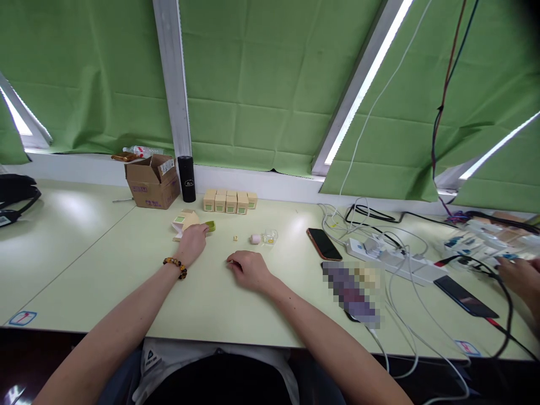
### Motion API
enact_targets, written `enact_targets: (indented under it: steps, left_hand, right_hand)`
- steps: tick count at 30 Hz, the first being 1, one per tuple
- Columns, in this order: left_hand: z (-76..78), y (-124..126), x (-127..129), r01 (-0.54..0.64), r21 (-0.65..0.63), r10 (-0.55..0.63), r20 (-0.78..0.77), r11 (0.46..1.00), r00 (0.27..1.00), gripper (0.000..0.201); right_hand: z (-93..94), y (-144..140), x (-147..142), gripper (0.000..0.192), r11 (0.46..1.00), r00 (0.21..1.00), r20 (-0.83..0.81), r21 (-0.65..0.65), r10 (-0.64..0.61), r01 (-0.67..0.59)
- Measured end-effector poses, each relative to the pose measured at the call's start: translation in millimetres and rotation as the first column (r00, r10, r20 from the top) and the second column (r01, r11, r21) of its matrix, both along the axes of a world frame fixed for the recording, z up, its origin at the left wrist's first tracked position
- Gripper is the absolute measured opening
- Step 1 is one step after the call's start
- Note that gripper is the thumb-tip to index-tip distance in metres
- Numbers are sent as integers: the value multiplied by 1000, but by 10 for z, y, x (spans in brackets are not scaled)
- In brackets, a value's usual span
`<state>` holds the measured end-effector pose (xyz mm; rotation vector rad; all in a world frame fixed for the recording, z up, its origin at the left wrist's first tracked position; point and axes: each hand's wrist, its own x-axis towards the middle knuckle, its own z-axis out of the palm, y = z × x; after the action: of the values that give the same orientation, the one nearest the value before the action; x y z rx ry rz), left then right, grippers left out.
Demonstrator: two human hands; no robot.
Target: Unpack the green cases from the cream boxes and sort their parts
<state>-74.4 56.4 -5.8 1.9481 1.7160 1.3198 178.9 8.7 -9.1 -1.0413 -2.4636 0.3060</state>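
Matt pale-green laminate on the table (105,270), smooth, with a soft sheen near the window. Brown corrugated card for the open box (152,183); printed paperboard, matt cream, for the row of small cartons (230,201). Satin black finish on the cylindrical flask (186,179). Glossy glass on the phone (324,243). White smooth plastic on the power strip (390,259). Creased green cloth across the blinds (261,84). Polished beads on the bracelet (176,265).

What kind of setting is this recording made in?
Probably a small packing or assembly workstation by a window: a long pale table, a row of small boxes, a power strip with tangled cables, green blinds.
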Motion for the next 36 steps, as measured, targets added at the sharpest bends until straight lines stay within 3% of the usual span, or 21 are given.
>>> enact_targets:
  steps: [13, 22, 28, 32, 36]
  left_hand:
    - [-116, 57, -51, 23, -19, -27, -326, 1000, 945, 26]
    - [-115, 45, -44, -4, -8, 1, -382, 1000, 924, 28]
    - [-17, -6, -12, -17, 37, 29, -357, 999, 934, 28]
    - [73, -116, 100, 9, 88, 20, -330, 996, 944, 31]
    - [125, -273, 269, 45, 85, -11, -358, 995, 934, 31]
  right_hand:
    - [5, 2, -4, 19, 1000, 1000, 5, -1, 7, -7]
    - [23, -3, -6, 19, 1000, 1000, 5, -4, -4, 4]
    - [18, 35, 16, 22, 1000, 1000, -21, 4, -4, 4]
    - [97, 144, 74, 23, 996, 995, -73, 54, -68, 72]
    - [314, 342, 183, 24, 965, 950, -215, 82, -226, 248]
